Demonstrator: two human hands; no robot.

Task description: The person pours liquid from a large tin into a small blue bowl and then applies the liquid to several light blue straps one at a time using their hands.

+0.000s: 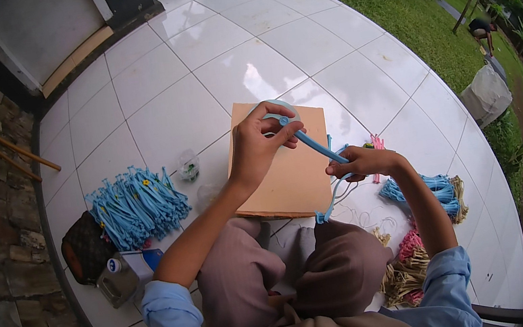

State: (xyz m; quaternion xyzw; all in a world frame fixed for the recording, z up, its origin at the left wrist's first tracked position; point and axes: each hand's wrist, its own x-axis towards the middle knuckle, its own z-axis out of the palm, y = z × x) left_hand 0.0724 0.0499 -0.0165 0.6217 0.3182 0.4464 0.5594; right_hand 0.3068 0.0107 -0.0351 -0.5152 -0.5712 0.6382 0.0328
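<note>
- Left hand (pixel 257 145): raised over the board (pixel 278 185), forearm slanting up from lower left; thumb and fingers pinch near the strip's (pixel 322 146) upper end.
- Right hand (pixel 372 161): lower, forearm angled inward; fingers closed on the strip farther down.
- Strip: between the hands, above the board's right part; long axis diagonal, upper left to lower right.
- Blue bundle (pixel 138 207): left of the board.

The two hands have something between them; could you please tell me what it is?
The head view shows a blue strip that runs from the left hand to the right hand.
</note>
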